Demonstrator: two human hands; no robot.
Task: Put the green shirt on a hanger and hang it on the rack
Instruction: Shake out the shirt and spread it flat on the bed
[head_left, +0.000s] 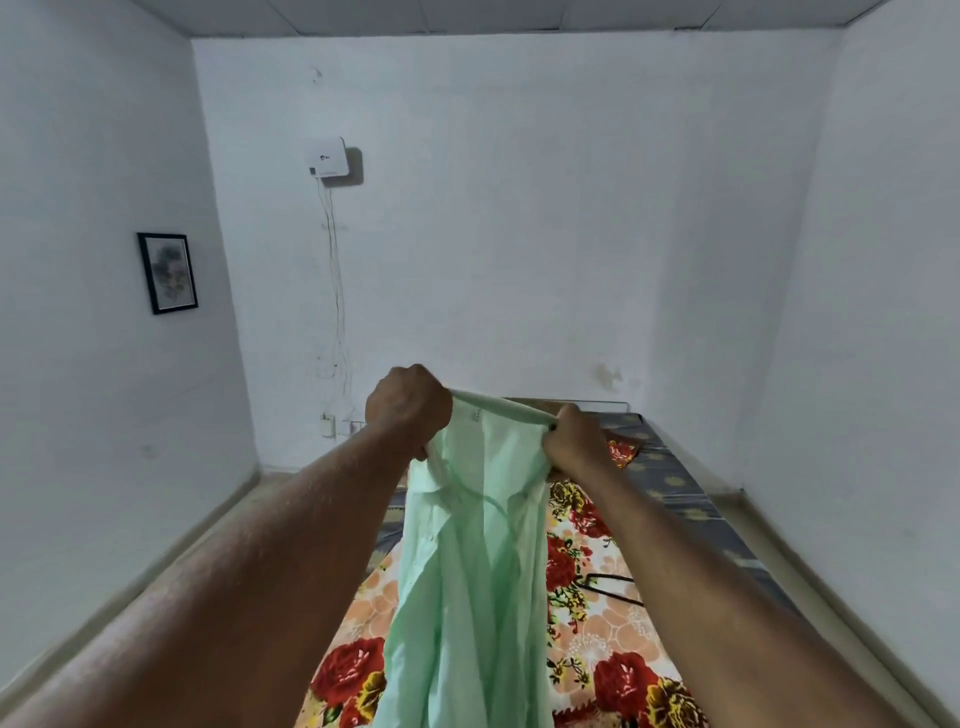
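Both arms reach forward at chest height over a bed. The left hand (408, 410) is a closed fist, fingers curled round one end of the top edge of the green shirt (467, 545). The right hand (574, 441) grips the other end of that edge, thumb and fingers pinching the fabric. The edge is stretched as a taut band between the two fists. The rest of the shirt hangs down from the hands in loose vertical folds, between the forearms, and its lower part runs out of the bottom of the frame; whether it touches the bed there cannot be told. Below and to the right of the shirt lies a floral bedsheet (597, 649), red and orange flowers on a pale ground, spread over a blue-grey patterned mattress (670, 478). A thin black hanger (610, 593) lies on the sheet just right of the hanging cloth, partly hidden by it and apart from both hands. On the far wall is a white box (326, 156) with thin cables (335, 291) dropping to a socket (327, 423) near the floor. A framed picture (167, 273) hangs on the left wall.
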